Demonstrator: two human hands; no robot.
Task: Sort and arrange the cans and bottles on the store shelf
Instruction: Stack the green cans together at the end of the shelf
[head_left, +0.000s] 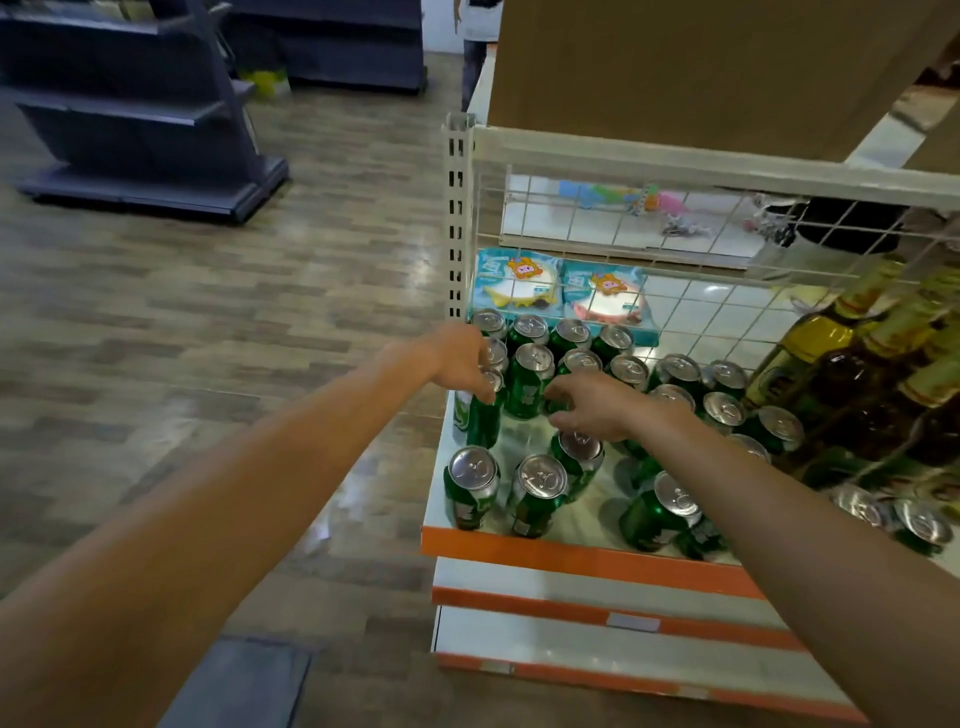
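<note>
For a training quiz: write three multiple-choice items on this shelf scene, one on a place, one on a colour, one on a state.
1. The blue snack packs sit: A) behind the green cans; B) on the floor; C) atop the bottles.
2. The shelf's front edge is: A) blue; B) orange; C) black.
3. The left hand: A) lies flat; B) holds a bottle; C) grips a green can.
Key: A, the packs stand behind the can rows; B, the strip shows orange; C, the fingers curl over its top.
</note>
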